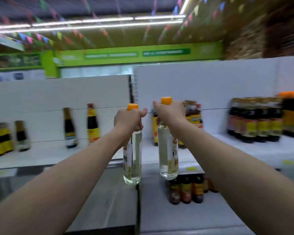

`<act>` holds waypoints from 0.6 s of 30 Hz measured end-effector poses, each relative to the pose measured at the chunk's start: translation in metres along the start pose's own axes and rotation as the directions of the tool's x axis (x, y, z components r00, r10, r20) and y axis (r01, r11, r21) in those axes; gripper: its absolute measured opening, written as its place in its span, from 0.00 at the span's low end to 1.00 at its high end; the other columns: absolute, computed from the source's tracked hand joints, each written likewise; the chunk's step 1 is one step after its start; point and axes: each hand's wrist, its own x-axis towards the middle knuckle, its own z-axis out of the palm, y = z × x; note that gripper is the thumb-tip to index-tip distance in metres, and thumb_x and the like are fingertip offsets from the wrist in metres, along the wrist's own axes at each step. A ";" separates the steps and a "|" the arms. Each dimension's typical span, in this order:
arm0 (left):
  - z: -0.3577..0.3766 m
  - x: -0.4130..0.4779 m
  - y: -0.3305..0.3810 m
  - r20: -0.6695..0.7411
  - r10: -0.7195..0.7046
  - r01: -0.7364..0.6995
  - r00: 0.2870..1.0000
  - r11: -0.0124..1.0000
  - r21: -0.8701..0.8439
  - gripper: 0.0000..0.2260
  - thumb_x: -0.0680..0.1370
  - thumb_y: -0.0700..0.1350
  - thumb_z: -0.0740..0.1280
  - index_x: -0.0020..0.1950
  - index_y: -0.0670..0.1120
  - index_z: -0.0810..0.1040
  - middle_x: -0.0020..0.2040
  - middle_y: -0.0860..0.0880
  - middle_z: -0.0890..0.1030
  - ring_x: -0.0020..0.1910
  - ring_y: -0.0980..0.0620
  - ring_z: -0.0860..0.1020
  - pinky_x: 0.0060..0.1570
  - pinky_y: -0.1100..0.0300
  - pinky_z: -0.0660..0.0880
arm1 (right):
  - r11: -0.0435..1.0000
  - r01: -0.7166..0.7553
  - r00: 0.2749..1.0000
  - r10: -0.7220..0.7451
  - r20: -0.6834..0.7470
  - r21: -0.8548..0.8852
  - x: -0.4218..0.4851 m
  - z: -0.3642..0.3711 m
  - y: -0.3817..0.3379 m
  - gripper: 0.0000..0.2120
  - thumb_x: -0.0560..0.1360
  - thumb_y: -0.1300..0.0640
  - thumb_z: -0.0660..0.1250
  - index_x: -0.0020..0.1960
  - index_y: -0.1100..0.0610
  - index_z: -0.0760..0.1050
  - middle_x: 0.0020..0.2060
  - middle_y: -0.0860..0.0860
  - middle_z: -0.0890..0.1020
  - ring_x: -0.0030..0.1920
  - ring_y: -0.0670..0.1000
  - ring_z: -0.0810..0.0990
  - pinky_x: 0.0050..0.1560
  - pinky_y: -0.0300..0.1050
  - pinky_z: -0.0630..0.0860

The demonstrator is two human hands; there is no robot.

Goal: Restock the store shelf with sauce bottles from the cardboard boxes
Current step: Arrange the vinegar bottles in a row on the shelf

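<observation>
**Two bottles bound for the shelf**

Head view: your left hand (128,118) and right hand (171,114) each clamp their fingers around a clear bottle's neck, just under its orange cap (132,106). The left bottle (132,160) and right bottle (168,155) hang below your fingers, short of the white shelf (244,150). They look full, heavy and smooth; a body grip seems safer.

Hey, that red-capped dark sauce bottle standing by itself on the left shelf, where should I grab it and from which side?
Take the red-capped bottle by its narrow neck just under the cap, coming from the front. It stands upright, and the white back panel closes off the rear. The body widens below the neck, so a grip there likely closes most fully. Gaps on both sides leave finger room.
</observation>
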 end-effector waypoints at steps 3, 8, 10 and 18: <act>0.075 -0.019 0.029 0.113 0.026 -0.015 0.993 0.995 -0.095 0.17 0.75 0.52 0.74 0.30 0.46 0.80 0.24 0.49 0.80 0.32 0.46 0.79 0.42 0.49 0.79 | 0.999 -0.036 0.984 0.029 -0.174 -0.039 0.007 -0.085 0.015 0.18 0.71 0.45 0.72 0.29 0.55 0.75 0.24 0.52 0.81 0.30 0.55 0.80 0.46 0.53 0.82; 0.212 -0.060 0.081 0.294 0.121 -0.073 0.948 0.983 -0.171 0.23 0.77 0.50 0.73 0.23 0.44 0.75 0.24 0.45 0.78 0.28 0.49 0.75 0.42 0.53 0.73 | 0.994 -0.075 0.921 0.037 -0.388 -0.084 0.008 -0.236 0.034 0.19 0.74 0.46 0.72 0.30 0.55 0.75 0.23 0.51 0.80 0.30 0.56 0.81 0.39 0.49 0.79; 0.267 -0.083 0.105 0.372 0.135 -0.066 0.918 0.979 -0.192 0.22 0.78 0.51 0.72 0.27 0.43 0.76 0.24 0.47 0.78 0.27 0.49 0.75 0.38 0.55 0.72 | 0.986 -0.088 0.894 0.017 -0.447 -0.138 0.008 -0.297 0.044 0.19 0.73 0.44 0.72 0.32 0.58 0.78 0.28 0.53 0.83 0.32 0.57 0.81 0.41 0.50 0.81; 0.465 -0.170 0.182 0.571 0.175 0.016 0.802 0.949 -0.314 0.29 0.77 0.52 0.72 0.17 0.46 0.74 0.27 0.46 0.80 0.39 0.48 0.76 0.48 0.51 0.73 | 0.948 -0.186 0.748 -0.032 -0.663 -0.257 -0.004 -0.512 0.072 0.26 0.76 0.46 0.73 0.28 0.54 0.65 0.17 0.46 0.70 0.26 0.55 0.74 0.32 0.46 0.69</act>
